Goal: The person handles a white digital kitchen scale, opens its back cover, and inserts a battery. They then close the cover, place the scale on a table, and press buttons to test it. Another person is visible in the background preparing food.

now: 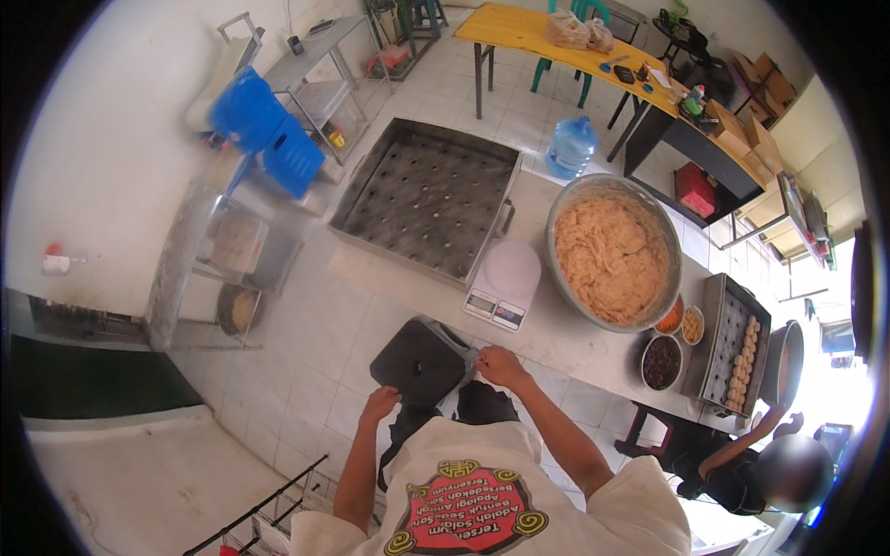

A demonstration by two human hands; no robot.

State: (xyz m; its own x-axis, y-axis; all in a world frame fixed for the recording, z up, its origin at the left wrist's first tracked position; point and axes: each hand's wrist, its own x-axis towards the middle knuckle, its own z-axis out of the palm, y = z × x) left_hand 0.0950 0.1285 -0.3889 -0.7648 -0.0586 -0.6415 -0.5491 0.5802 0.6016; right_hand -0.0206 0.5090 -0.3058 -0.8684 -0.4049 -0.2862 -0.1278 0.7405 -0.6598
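Note:
Both hands grip opposite sides of a dark, square object like a stool seat, held low in front of me: my left hand at its lower left, my right hand at its right edge. Just beyond is a steel worktable with a large perforated pan, a white digital scale and a big metal bowl of pale orange mixture. Smaller bowls of dark pieces, orange shreds and yellow bits stand beside it, near a tray holding a row of dough balls.
A co-worker reaches toward a pot at the right. Blue plastic items and steel shelving line the left. Behind are a yellow table and a water jug. A wire rack stands at lower left.

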